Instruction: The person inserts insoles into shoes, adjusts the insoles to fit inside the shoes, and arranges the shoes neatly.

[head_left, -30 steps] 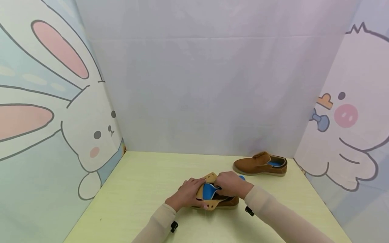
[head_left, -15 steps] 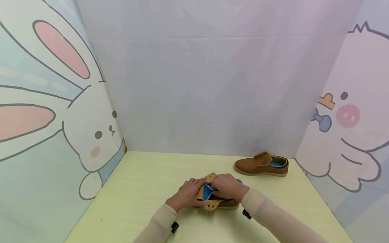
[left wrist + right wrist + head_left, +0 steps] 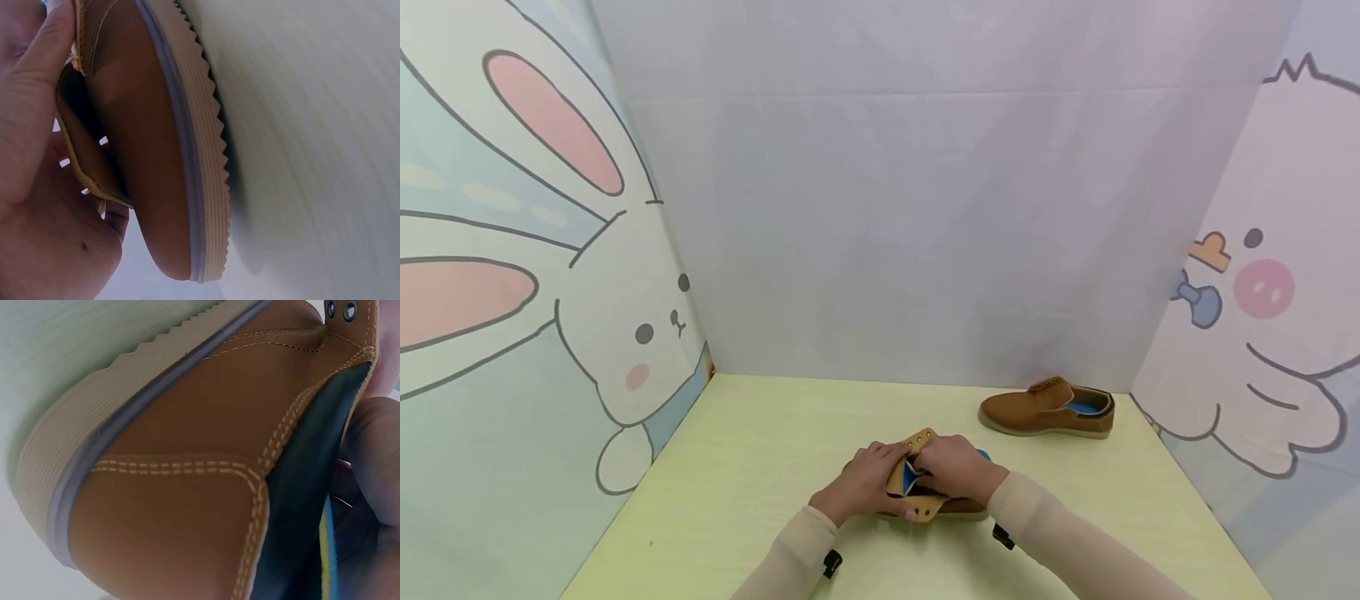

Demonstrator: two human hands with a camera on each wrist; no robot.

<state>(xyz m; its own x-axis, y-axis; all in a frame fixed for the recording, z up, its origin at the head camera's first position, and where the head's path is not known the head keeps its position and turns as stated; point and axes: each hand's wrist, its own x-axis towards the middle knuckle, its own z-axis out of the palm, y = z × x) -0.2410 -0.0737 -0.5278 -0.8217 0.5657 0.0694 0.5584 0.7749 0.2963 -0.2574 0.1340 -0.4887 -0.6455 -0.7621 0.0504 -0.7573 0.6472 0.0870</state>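
Left hand (image 3: 863,483): fingers curled on the near brown shoe's (image 3: 951,503) spread eyelet flap (image 3: 917,439). Right hand (image 3: 952,467): fingers tucked into the opening against the blue insole (image 3: 911,477), clamped there. The shoe sits on the tabletop (image 3: 752,467) under both hands. Risks, judged: insole bunching or folding if pushed unevenly; flap creasing under strain; shoe skidding on its ribbed sole (image 3: 200,156). Second shoe (image 3: 1048,408): well beyond right hand, untouched.

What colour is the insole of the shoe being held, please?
Blue insole, best seen in the head view.
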